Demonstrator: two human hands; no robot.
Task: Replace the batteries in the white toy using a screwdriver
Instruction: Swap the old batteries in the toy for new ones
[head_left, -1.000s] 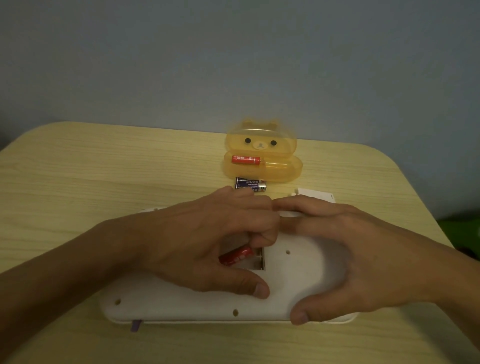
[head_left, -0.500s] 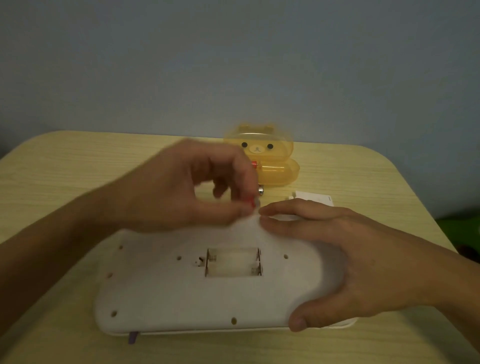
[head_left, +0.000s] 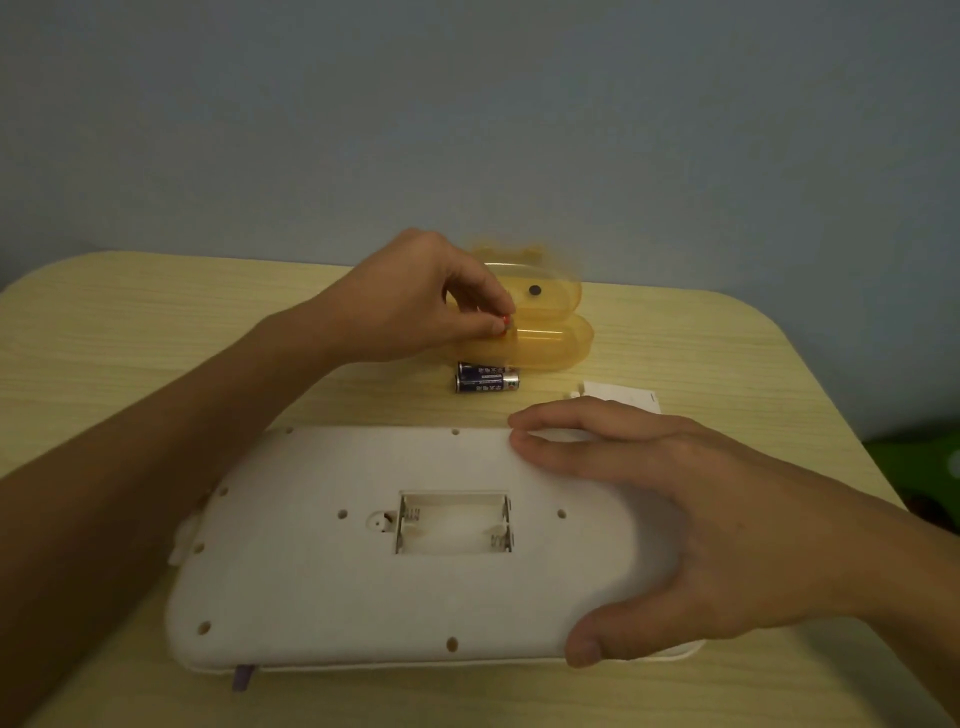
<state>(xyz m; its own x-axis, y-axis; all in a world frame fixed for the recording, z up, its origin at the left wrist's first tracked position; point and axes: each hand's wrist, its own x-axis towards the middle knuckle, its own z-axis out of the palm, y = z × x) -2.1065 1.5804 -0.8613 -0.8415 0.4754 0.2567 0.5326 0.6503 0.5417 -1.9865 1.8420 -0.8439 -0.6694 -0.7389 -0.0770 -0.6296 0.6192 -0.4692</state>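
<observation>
A plain blue-grey wall backs the pale wooden desk (head_left: 130, 332), and the toy (head_left: 322, 587) lies face-down on it, close to you, its white underside up. I'll place everything else from that toy.

A second ago your left hand (head_left: 410, 301) was down in the toy's middle, working a red battery (head_left: 505, 326) out of the bay (head_left: 453, 522). Now that hand has lifted away and gone beyond the toy's far edge, to the yellow case (head_left: 550, 332). Its fingers (head_left: 485, 325) are pinched on the red battery, of which only the tip shows, right at the case's lower half; whether it has touched the case yet I cannot tell, as the case is blurred. The bay in the toy's centre has gone from occupied to bare: springs show at both ends, nothing between them.

Your right hand (head_left: 691, 514) has stayed put on the toy's right end, fingers spread flat across the top and thumb hooked under the near edge, pressing rather than gripping.

Two blue batteries (head_left: 485, 378) lie side by side just past the toy's far edge, between it and the case. The white cover (head_left: 623, 397) lies off the toy's far right corner. No screwdriver is in sight.

So, by my reading, the old cells are out. Next comes dropping the red one, then seating the blue pair, minding polarity against those springs.
</observation>
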